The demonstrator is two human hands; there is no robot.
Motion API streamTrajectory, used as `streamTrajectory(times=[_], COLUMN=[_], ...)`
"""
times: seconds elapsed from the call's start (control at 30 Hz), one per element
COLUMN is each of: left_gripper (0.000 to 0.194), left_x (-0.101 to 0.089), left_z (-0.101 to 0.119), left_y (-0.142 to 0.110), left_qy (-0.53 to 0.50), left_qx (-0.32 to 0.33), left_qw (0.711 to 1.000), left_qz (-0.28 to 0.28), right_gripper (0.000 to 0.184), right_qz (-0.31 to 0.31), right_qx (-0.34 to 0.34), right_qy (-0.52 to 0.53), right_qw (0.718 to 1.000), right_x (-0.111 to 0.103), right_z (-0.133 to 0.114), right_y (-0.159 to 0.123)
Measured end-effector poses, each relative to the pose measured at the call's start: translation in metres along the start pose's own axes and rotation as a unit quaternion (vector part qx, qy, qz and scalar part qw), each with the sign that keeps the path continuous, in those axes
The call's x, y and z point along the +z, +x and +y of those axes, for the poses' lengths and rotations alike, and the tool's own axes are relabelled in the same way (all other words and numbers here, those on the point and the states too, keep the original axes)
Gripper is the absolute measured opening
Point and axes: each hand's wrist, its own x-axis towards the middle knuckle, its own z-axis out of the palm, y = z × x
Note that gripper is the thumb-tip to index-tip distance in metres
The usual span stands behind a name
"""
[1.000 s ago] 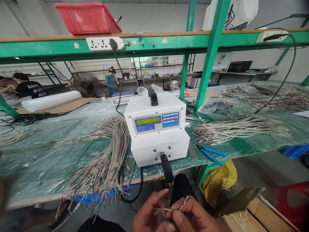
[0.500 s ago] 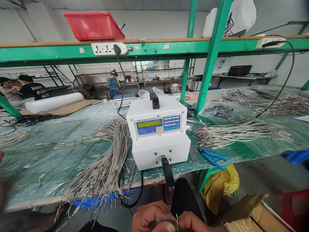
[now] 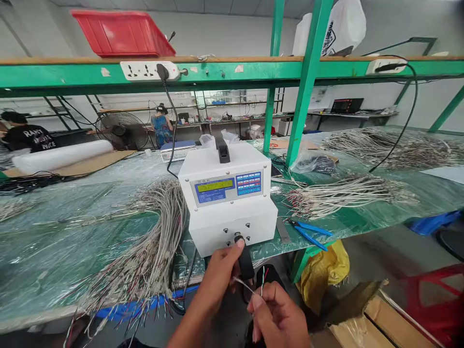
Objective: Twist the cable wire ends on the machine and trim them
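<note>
A white benchtop machine [image 3: 228, 193] with a blue display panel stands at the bench's front edge. A black clamp arm [image 3: 245, 261] sticks out of its lower front. My left hand [image 3: 220, 275] has its fingers closed around that black arm. My right hand [image 3: 277, 314] is below and to the right, pinching a thin cable [image 3: 253, 290] whose green, red and white wire ends point up beside the arm.
Bundles of grey cables lie left of the machine [image 3: 152, 251], right of it [image 3: 344, 193] and at far right. Blue cutters [image 3: 308, 231] lie by the machine. Green shelf posts [image 3: 302, 96], a power strip [image 3: 148, 70] and a red bin stand above. People work in the background.
My left hand has risen from my lap and taken hold of the black arm. My right hand has lifted the cable toward it. The view shifted slightly left.
</note>
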Motion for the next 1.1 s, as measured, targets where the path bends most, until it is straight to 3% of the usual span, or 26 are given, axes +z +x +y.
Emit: streamTrajectory(times=[0.13,0.4,0.63,0.77,0.93,1.1], left_gripper=[0.054,0.043,0.041,0.05,0.066,0.075], left_x=[-0.001,-0.001,0.002,0.002,-0.005,-0.007], left_z=[0.008,0.008,0.009,0.009,-0.014,-0.063], left_y=[0.013,0.017,0.015,0.011,-0.001,-0.031], left_qy=[-0.022,-0.029,-0.036,-0.048,-0.099,-0.133], left_qx=[-0.023,-0.033,-0.027,-0.015,0.026,0.037], left_qw=[0.999,0.998,0.999,0.998,0.992,0.981], left_qz=[-0.037,-0.038,-0.027,-0.023,0.07,0.137], right_gripper=[0.043,0.042,0.042,0.042,0.039,0.035], right_qz=[-0.014,-0.035,0.001,0.008,0.024,0.032], right_qx=[0.008,-0.004,0.008,0.054,0.088,0.063], right_qy=[-0.037,-0.062,-0.096,-0.065,-0.045,-0.114], right_qw=[0.999,0.997,0.995,0.996,0.995,0.991], right_x=[0.002,0.005,0.004,0.004,0.002,0.0], right_z=[0.003,0.003,0.001,0.003,0.006,0.008], right_y=[0.006,0.014,0.017,0.016,0.015,0.013])
